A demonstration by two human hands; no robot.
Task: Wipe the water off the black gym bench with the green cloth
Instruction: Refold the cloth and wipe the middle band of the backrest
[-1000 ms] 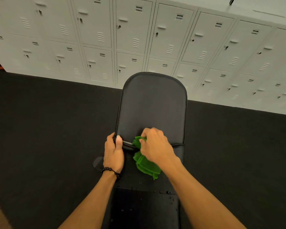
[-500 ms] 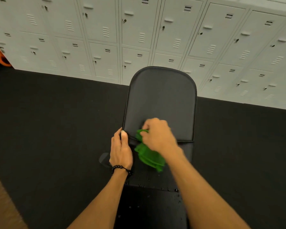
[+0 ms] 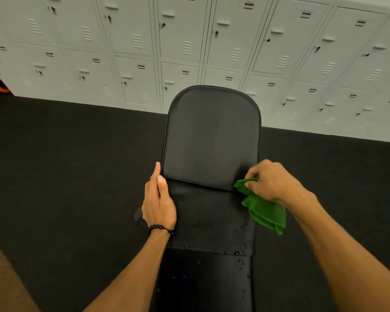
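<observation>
The right hand grips the bunched green cloth at the right near corner of the padded black gym bench backrest. The left hand rests flat-fingered at the backrest's left near corner. Most cloth dangles off the backrest, so water droplets nearer the person may get missed.

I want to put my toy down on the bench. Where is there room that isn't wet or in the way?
The raised back pad, between the lockers and the two hands, looks bare and dry. It gets crowded at its near edge: the left hand rests there and the right hand holds the green cloth. The near pad has water drops.
</observation>
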